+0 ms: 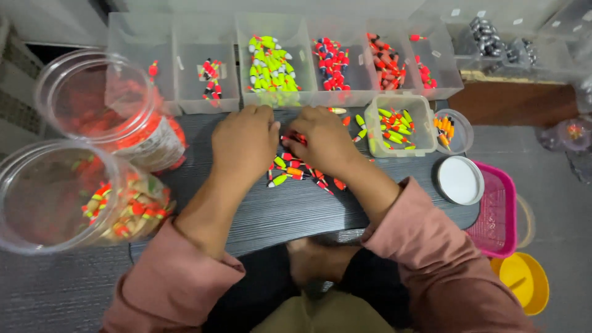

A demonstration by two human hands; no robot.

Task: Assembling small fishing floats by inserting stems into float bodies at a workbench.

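Observation:
My left hand (245,143) and my right hand (324,140) rest knuckles-up on a dark wood-grain board (271,213), close together over a loose pile of small fishing floats (296,172) in red, orange, yellow-green and white. A red float shows between the two hands, pinched by my right fingers; the left fingertips touch the pile. What lies under the palms is hidden.
Clear bins stand behind the board, with yellow-green floats (271,65) and red floats (330,65). Two big clear jars (92,105) (68,197) lie at left. A small tub (401,126), a white lid (460,180), a pink basket (496,213) and a yellow cup (524,280) sit right.

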